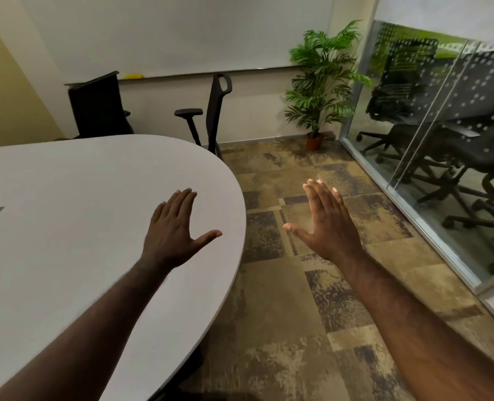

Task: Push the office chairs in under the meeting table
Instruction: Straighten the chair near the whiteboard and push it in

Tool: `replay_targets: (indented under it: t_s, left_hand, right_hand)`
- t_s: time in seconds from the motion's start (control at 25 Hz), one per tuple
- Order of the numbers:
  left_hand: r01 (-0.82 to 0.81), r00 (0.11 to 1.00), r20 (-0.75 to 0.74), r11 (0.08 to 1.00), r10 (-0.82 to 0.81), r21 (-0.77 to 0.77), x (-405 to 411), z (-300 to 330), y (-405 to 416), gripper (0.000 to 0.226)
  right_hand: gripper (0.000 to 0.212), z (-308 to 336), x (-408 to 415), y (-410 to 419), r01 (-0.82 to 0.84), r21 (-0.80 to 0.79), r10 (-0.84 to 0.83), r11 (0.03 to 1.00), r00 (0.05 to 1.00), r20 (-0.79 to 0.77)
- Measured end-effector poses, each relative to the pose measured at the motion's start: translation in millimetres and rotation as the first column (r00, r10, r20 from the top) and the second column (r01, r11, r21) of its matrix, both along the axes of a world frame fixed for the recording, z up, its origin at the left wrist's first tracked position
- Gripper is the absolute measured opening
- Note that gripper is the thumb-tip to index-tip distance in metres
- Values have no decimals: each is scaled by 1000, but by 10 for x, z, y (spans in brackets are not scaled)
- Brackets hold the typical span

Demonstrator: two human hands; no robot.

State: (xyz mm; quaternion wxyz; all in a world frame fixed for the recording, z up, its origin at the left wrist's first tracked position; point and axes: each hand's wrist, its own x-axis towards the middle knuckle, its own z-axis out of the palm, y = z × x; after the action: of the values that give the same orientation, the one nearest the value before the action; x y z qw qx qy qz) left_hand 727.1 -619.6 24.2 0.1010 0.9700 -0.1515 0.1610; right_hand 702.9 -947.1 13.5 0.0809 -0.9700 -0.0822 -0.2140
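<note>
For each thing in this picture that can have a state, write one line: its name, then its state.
Left hand: open, empty, over the table.
Right hand: open, empty, over the carpet.
Side-on chair: at the table's far edge, seat hidden.
Far-left chair: behind the table, backrest showing.
Potted plant: upright in the corner.

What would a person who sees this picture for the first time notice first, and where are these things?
The eye goes first to the two open hands in the middle: the left hand above the white oval table, the right hand above the patterned carpet, both empty. Next come two black office chairs at the table's far side, by the wall. A green potted plant stands in the far corner beside the glass partition.
</note>
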Motion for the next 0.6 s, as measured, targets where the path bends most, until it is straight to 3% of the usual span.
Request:
replay_targets:
  t_s: [0.32,0.6]
  left_hand:
    - [-46,999,-4,999,46,10,1369,-198,-770,102]
    - [-150,988,-50,988,148,-29,2390,-312,-1392,104]
  right_hand:
    - [95,-173,1457,-823,10,4,-10,1000,999,-37]
    - [94,-212,2784,-1463,-79,-37,76,996,993,-96]
